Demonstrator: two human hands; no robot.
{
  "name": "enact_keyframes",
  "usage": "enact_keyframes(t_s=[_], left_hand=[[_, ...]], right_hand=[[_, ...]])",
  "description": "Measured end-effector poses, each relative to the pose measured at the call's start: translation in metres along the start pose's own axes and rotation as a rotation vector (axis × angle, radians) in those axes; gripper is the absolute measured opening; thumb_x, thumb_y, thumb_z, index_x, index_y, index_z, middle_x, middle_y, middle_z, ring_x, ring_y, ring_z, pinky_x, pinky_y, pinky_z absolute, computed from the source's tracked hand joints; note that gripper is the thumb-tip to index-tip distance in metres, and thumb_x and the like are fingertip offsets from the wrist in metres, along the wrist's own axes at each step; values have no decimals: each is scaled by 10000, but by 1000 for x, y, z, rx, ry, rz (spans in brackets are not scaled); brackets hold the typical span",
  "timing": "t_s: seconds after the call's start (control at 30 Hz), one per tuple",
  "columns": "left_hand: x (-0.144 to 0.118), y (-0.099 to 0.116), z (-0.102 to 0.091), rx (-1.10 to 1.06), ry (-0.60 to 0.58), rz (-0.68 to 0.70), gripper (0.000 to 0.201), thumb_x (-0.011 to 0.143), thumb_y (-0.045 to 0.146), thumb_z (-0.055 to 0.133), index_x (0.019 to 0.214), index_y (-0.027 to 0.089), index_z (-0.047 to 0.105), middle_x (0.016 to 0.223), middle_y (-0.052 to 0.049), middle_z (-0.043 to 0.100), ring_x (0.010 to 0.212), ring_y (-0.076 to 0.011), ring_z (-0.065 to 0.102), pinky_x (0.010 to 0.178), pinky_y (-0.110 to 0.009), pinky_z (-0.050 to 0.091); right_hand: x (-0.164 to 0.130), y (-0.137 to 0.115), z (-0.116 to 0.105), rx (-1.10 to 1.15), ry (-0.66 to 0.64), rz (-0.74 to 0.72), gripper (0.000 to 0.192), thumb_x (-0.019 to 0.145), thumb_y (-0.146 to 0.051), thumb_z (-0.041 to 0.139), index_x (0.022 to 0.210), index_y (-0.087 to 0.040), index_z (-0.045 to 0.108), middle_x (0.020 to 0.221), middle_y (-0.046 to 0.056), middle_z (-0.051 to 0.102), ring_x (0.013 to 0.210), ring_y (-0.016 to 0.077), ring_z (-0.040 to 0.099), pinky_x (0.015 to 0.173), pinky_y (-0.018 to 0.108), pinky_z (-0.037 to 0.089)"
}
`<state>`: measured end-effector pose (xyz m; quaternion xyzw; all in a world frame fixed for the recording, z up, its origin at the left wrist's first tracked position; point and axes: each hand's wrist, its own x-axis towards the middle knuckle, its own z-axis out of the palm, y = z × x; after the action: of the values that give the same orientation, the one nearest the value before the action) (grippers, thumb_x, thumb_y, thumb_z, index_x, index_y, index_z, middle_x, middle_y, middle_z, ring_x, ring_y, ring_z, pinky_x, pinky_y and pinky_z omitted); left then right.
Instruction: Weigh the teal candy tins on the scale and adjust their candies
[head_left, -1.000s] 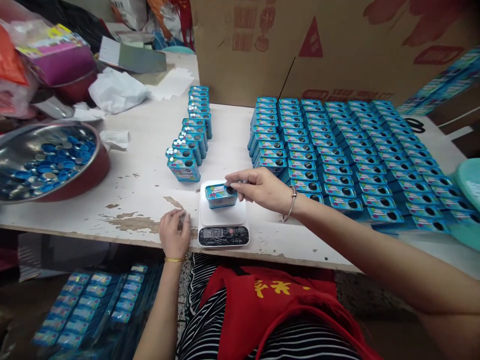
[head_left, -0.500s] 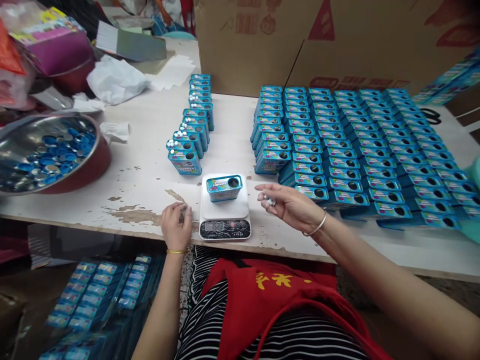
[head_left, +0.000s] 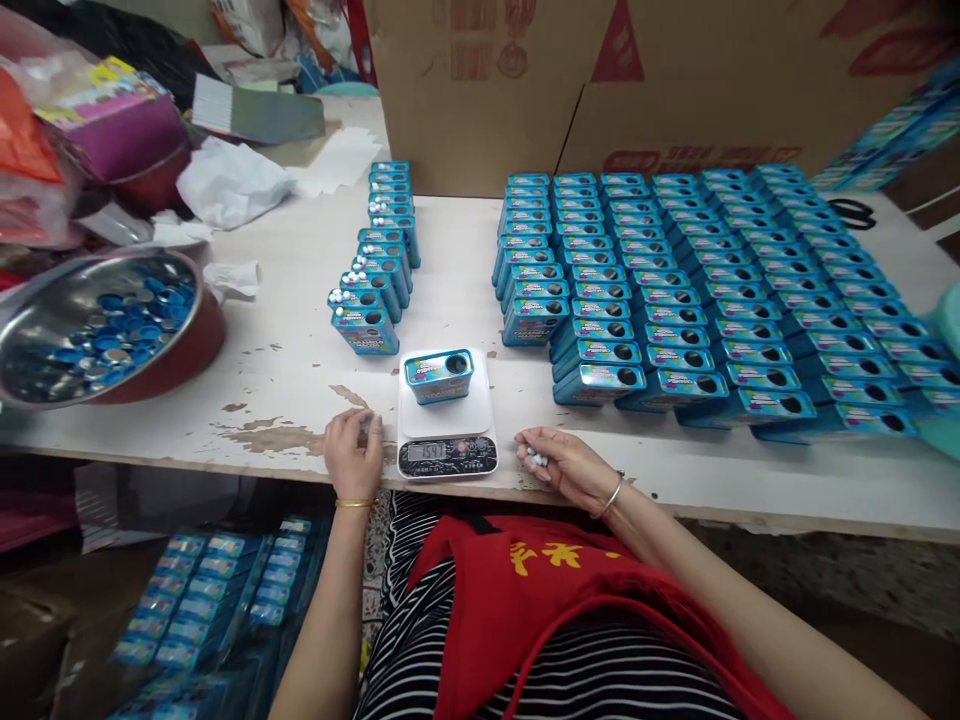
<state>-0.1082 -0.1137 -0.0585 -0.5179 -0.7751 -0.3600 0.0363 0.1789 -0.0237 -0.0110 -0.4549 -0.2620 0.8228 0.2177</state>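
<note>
The right hand (head_left: 566,465) has withdrawn from the small blue tin (head_left: 439,375) on the white digital scale (head_left: 447,425) to the table edge (head_left: 225,455), fingers cupping small white pellets (head_left: 537,459); the left hand (head_left: 352,452) rests curled at that edge.

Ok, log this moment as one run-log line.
left hand: rests on table by scale | right hand: cupping white pellets | blue tin: on scale, untouched

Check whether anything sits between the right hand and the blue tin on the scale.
Nothing visible does. The right hand rests on the table edge holding small white pieces, right of the scale; only bare scale platform and tabletop lie between it and the blue tin.
</note>
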Motion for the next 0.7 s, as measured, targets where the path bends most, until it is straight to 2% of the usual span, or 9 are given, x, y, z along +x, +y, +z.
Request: enact_keyframes(t_s=[0.1,0.2,0.27,0.3,0.37,0.47,0.6,0.7], left_hand=[[7,13,-9,-92,-4,28,301,892,391,495,1063,158,579,1010,-100,584,985,-205,539,889,-359,442],[28,39,-21,-134,-27,158,522,850,466,550,1268,170,454,1167,-126,524,1112,-237,492,956,-395,416],[49,58,-27,-104,-103,287,730,779,535,621,1359,180,354,1276,-148,470,1199,-278,437,1000,-427,377],[61,68,-28,-77,-167,357,761,765,545,632,1369,185,341,1289,-150,469,1207,-289,433,998,-429,370],[83,87,-24,-22,-315,478,624,807,502,598,1315,192,409,1198,-129,542,1121,-277,497,931,-405,391],[108,117,-8,11,-428,607,361,866,366,533,1180,190,507,1024,-87,606,954,-240,554,816,-365,394],[124,155,37,21,-443,710,342,843,291,557,1170,203,511,1041,-85,610,976,-245,547,841,-386,362],[128,172,75,69,-406,736,356,819,290,597,1163,218,539,1069,-99,604,978,-267,536,818,-408,355]], right_hand=[[1,6,-4,37,-13,-28,336,619,-359,801,769,-115,625,669,20,591,498,49,460,415,157,323],[2,10,-7,60,-26,-54,347,628,-376,797,785,-115,629,679,23,599,488,48,453,408,156,308],[3,11,-7,75,-24,-63,365,630,-392,796,797,-115,626,674,25,600,486,52,458,397,156,291],[5,12,-7,83,-22,-70,372,633,-400,793,803,-115,625,671,26,602,485,54,460,393,157,283],[7,13,-6,98,-20,-91,383,642,-417,784,814,-116,620,665,27,604,472,54,455,385,161,268],[10,14,-5,117,-28,-128,405,646,-441,775,823,-115,613,655,27,603,450,51,447,377,160,249],[13,18,-4,139,-48,-172,437,647,-485,764,821,-117,605,640,16,592,434,49,442,363,160,231],[15,20,-4,139,-55,-202,444,651,-502,757,821,-121,603,634,10,586,417,44,424,356,164,214]])
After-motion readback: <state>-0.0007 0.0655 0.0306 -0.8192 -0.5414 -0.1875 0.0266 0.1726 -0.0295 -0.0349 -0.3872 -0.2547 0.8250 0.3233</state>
